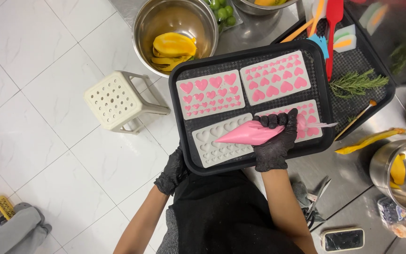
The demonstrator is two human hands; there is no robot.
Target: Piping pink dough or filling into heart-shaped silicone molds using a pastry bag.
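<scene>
Gloves, black, cover both hands. The right hand (273,143) grips a pink piping bag (250,133) lying across the near half of a black tray (182,117), over 1 of 4 heart moulds (211,93). The left hand (172,174) clasps the tray's near left corner. A steel bowl (175,19) of mango sits beyond the far edge

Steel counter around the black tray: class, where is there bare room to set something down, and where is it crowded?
Bare steel counter shows between the black tray, the yellow wrapper and the scissors. A smaller patch lies between the mango bowl and the second tray. The black tray is crowded with heart moulds.
</scene>
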